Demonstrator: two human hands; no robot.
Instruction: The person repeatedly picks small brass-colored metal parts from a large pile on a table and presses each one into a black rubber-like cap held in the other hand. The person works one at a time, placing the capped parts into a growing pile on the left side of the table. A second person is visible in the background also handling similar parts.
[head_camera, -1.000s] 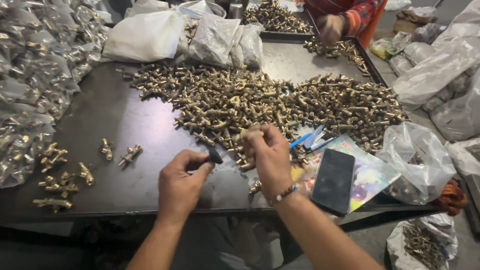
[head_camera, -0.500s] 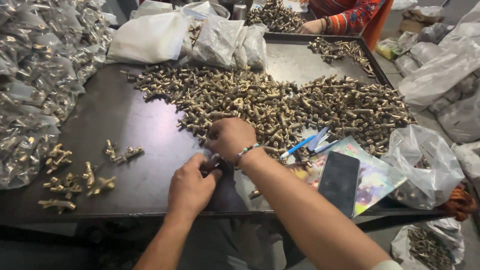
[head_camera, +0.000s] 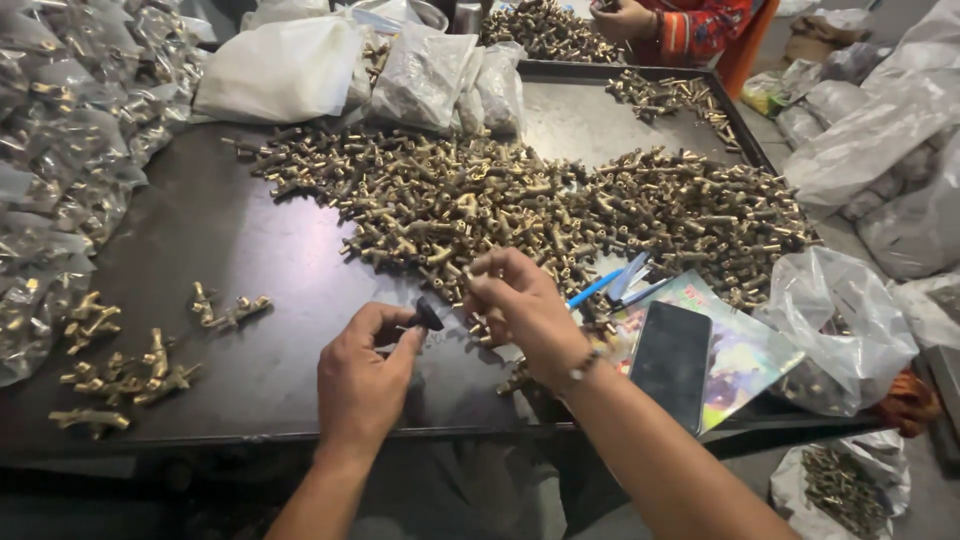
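The left hand (head_camera: 362, 375) pinches a small black knob (head_camera: 428, 315) between thumb and fingertips, low over the near part of the dark worktop (head_camera: 260, 250). Just right of it, the right hand (head_camera: 520, 305) closes its fingertips on a small brass fitting (head_camera: 478, 268) at the near edge of the big pile of brass fittings (head_camera: 520, 205) spread across the middle. A few sorted brass fittings (head_camera: 150, 360) lie apart at the near left. Right of the hands, a dark phone (head_camera: 672, 362) rests on a colourful booklet (head_camera: 745, 350), with blue pens (head_camera: 610, 285) beside it. Clear bags of parts (head_camera: 70, 150) crowd the left edge. At the far right, another person's hand (head_camera: 622, 18) works a second pile.
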